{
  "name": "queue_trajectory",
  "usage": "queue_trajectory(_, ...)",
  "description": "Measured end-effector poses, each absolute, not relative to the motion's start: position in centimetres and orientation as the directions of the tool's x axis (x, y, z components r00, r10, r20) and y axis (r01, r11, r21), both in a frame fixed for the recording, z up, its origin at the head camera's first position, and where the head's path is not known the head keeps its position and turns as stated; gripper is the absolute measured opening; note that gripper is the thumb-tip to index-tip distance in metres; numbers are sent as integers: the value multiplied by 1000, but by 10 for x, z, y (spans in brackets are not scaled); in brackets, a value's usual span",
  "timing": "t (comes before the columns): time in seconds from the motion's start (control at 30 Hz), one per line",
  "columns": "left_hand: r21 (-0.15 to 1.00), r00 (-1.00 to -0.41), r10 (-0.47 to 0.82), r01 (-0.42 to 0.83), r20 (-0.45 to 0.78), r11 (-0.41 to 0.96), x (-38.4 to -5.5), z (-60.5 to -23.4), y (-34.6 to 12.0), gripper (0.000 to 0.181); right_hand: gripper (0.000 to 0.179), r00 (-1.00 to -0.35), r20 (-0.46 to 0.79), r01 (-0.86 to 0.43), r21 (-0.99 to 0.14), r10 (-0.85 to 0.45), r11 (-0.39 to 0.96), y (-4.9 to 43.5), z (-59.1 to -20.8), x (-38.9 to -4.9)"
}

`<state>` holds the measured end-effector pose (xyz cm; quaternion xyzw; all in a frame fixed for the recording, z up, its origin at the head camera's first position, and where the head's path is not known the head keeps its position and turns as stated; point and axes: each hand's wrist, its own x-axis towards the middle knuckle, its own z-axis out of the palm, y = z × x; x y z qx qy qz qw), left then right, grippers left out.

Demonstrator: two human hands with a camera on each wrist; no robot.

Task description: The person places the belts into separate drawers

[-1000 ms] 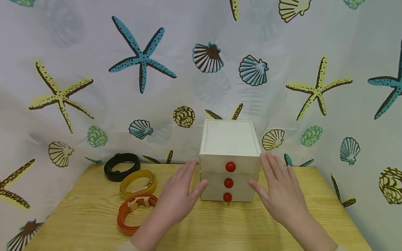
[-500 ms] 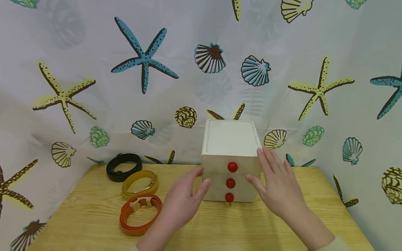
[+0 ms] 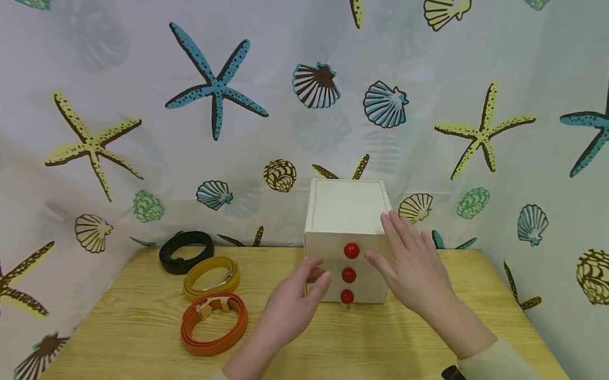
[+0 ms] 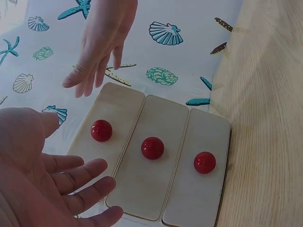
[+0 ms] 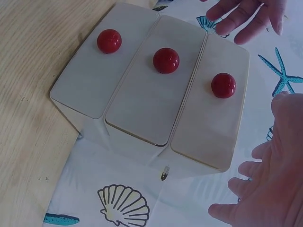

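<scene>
A small white box of three drawers [image 3: 349, 205] stands at the back of the table, each drawer front carrying a round red knob [image 3: 351, 250]. My left hand [image 3: 295, 304] is in front of the box's lower left side, fingers loosely bent, thumb apart, holding nothing. In the left wrist view its fingertips overlap the drawer fronts [image 4: 147, 184]. My right hand [image 3: 418, 264] has its fingers extended at the upper right edge of the box, its thumb pointing toward the top knob. Between the two palms, the knobs are untouched.
Three coiled belts lie on the left of the wooden table [image 3: 144, 318]: a black belt [image 3: 168, 259], a yellow belt [image 3: 192, 289] and an orange belt [image 3: 198, 348]. Behind hangs a white curtain [image 3: 286, 133] printed with starfish and shells. A small black object [image 3: 456, 378] shows by the right sleeve.
My left hand has moved right and its fingers have bent from straight. My right hand has shifted slightly left and up along the box's edge. The box and belts stay in place.
</scene>
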<state>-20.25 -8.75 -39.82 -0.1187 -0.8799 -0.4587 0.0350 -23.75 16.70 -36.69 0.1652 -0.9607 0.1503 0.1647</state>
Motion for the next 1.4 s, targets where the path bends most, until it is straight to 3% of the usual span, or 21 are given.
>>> queue_trajectory(0.5,897,-976,163,199,145,395,-204,-408,-74,60,84,-887,371,-394,-298,-275,869,161,-352,-261)
queue_trajectory(0.9,946,-980,181,134,83,294,-204,-411,-68,57,83,-918,298,-364,-359,-264,859,154,-344,-272)
queue_trajectory(1.13,950,-973,194,175,126,260,-206,-411,-64,49,81,-922,285,-361,-387,-262,848,153,-342,-283)
queue_trajectory(1.4,974,-972,211,141,102,178,-207,-414,-63,50,81,-941,250,-321,-456,-227,830,153,-340,-293)
